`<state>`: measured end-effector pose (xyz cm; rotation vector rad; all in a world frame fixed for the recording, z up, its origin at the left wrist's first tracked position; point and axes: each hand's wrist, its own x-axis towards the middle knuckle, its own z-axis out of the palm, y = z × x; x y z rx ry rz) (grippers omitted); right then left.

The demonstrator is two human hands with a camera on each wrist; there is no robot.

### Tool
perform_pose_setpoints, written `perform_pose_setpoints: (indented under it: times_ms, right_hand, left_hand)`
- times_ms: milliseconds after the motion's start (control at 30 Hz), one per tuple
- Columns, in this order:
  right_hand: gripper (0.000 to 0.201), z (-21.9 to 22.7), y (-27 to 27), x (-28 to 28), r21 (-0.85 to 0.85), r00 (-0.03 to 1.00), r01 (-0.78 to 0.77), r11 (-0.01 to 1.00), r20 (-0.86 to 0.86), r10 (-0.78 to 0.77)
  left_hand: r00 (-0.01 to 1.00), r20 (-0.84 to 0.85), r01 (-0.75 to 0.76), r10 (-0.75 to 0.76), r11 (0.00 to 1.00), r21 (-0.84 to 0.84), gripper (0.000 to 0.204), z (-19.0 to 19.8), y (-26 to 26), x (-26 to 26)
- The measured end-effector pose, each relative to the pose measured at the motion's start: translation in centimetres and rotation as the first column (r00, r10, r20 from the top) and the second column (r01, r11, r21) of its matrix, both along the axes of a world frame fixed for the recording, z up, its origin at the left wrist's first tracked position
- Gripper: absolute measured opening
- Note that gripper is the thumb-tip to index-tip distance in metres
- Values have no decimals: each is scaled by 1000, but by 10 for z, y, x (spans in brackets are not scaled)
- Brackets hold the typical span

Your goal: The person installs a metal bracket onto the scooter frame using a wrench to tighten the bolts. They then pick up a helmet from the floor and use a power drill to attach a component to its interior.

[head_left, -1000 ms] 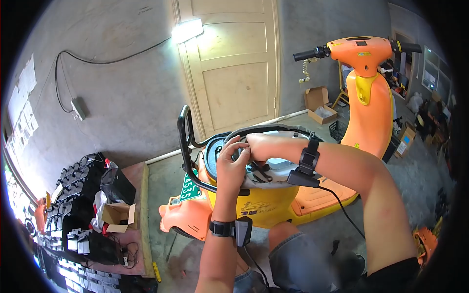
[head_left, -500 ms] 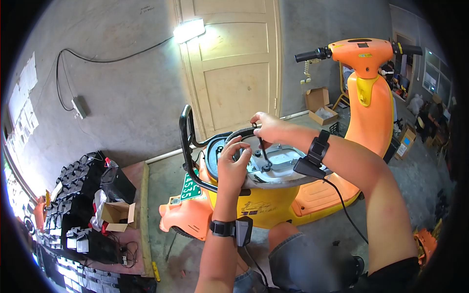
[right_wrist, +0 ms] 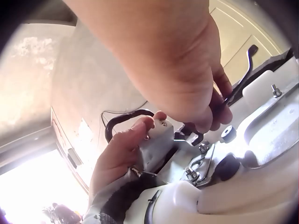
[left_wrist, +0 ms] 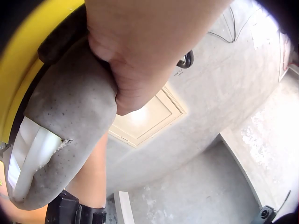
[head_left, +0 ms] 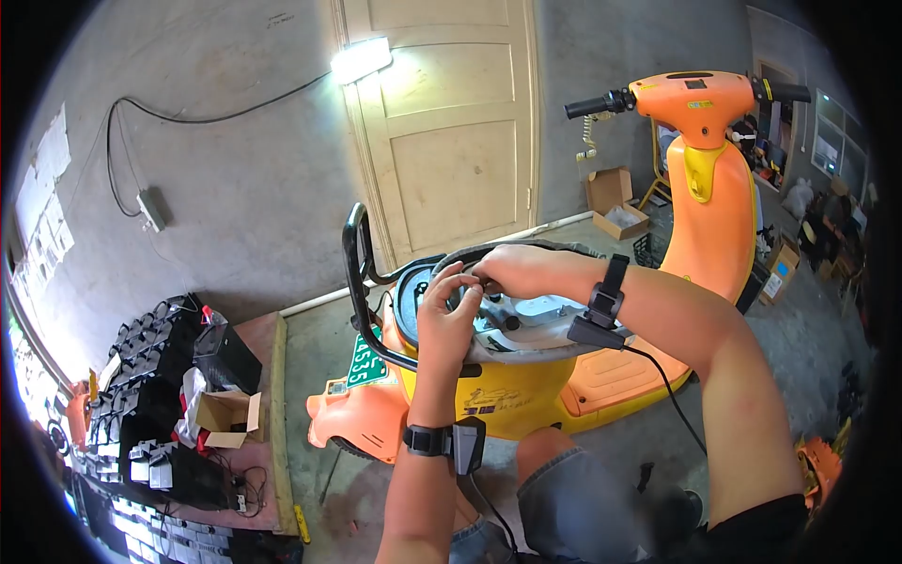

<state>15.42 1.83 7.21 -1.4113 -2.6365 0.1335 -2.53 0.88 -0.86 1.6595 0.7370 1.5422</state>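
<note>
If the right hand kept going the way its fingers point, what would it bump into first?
Probably the left hand. The right hand points its fingers leftward at it, over the scooter's open seat bay; they look almost touching, though depth is unclear.

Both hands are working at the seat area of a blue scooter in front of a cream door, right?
Not blue. The head view shows an orange scooter with yellow side panels. The left hand and right hand do meet at its seat area, before the cream door.

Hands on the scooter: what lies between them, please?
In the right wrist view, a small grey block sits between the left hand and right hand.
</note>
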Motion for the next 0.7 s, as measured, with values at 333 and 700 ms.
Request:
perform_pose_setpoints:
  times_ms: [333,700]
  right_hand:
    - [15,-3,2,-5,-74,998,58,996,9,-57]
    - [28,-8,0,-36,-636,731,423,645,-181,-658]
  left_hand:
    - [999,39,22,-22,1000,0,20,-2,1,1]
    - [999,18,31,-30,999,-13,20,1,-1,-1]
